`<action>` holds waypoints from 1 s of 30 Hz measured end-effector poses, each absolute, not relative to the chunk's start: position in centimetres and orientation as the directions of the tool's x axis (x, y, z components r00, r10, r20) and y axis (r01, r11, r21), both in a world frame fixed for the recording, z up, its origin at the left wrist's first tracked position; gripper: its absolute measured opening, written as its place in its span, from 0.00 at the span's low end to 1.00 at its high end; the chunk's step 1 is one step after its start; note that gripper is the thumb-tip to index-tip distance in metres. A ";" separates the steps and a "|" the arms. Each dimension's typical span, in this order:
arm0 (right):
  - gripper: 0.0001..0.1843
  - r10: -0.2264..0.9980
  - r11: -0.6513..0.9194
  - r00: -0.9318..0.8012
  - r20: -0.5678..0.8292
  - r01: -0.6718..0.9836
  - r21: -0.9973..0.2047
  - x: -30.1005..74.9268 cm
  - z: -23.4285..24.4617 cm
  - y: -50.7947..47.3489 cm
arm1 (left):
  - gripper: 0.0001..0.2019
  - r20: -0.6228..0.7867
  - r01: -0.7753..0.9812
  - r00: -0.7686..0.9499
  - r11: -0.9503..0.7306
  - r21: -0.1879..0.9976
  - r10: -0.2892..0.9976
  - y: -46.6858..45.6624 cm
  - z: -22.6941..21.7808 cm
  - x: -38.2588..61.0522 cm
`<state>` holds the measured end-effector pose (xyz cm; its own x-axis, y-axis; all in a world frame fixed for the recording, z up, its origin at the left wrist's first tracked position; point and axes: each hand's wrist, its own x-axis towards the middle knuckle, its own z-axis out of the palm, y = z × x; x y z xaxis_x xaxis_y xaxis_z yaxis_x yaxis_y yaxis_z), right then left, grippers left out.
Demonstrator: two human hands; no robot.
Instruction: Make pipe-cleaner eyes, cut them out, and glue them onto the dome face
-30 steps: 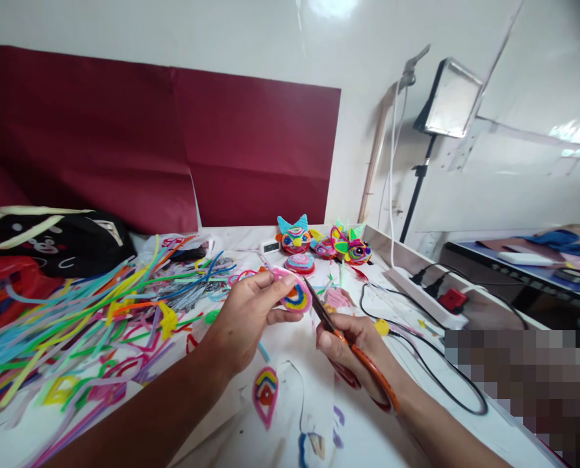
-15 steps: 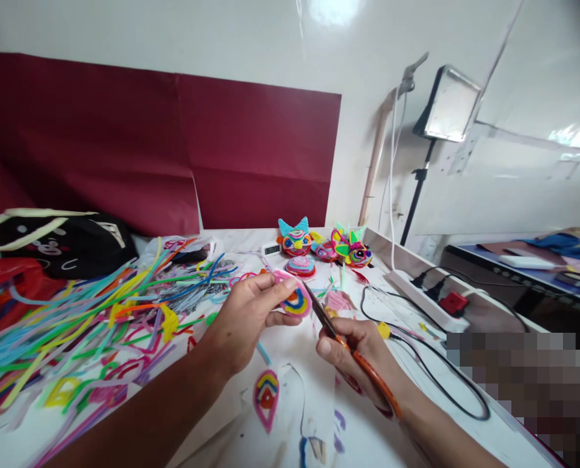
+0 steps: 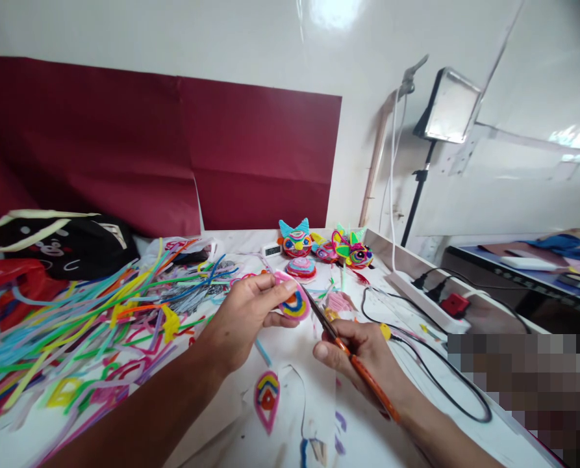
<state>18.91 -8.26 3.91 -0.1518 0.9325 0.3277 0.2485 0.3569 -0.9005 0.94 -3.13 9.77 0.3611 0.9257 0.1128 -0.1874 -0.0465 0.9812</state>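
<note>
Between thumb and fingers, my left hand (image 3: 243,318) pinches a pink-edged pipe-cleaner piece (image 3: 295,304) with yellow, blue and orange bands inside. My right hand (image 3: 355,351) is wrapped round the orange handles of a pair of scissors (image 3: 331,330). Their dark blades point up and left, with the tips at the right edge of the pink piece; whether they touch it I cannot tell. Below the hands, a similar drop-shaped piece (image 3: 267,400) with a pink rim and rainbow bands lies on the white table (image 3: 221,416).
Loose coloured pipe cleaners (image 3: 89,325) cover the left side, by a black bag (image 3: 56,244). Finished colourful figures (image 3: 297,239) and a small digital timer (image 3: 271,249) stand at the back. A power strip (image 3: 428,302) with black cables (image 3: 430,370) lies on the right.
The scissors' handles have come closer together and the blades look narrower. My right hand has turned slightly. The left hand keeps its hold on the pink piece.
</note>
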 end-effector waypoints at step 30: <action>0.26 0.944 0.327 -0.147 0.296 0.304 -0.894 19.0 3.7 -8.2 | 0.10 0.057 -0.064 0.426 -0.033 0.997 0.903 -2.9 10.0 0.5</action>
<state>18.98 -8.17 3.73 -0.1467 0.9440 0.2957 0.3045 0.3275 -0.8945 0.48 -2.85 10.03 0.4264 0.9027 0.0573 -0.0643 -0.0329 0.9974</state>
